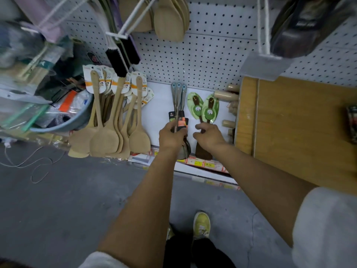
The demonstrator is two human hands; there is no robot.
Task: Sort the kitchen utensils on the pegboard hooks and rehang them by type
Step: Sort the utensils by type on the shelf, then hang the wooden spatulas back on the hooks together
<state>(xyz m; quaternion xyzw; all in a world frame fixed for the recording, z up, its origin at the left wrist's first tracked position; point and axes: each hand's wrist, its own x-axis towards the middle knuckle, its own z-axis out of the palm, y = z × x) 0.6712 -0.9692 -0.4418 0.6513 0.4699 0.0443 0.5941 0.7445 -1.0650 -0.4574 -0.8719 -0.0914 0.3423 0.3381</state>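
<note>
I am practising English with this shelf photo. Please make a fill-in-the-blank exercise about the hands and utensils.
1. The left hand grips the ____-handled utensils.
2. The right hand holds dark spatulas with ____ labels.
3. The pale wooden spatulas hang to the ____ of both hands.

Missing words: metal; green; left

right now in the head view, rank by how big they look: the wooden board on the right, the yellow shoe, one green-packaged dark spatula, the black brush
1. wooden board, by far the largest
2. black brush and green-packaged dark spatula: they look similar in length, so I won't rank them
3. yellow shoe, smallest

The shoe is at a different distance from the camera, so real sizes may differ.
</note>
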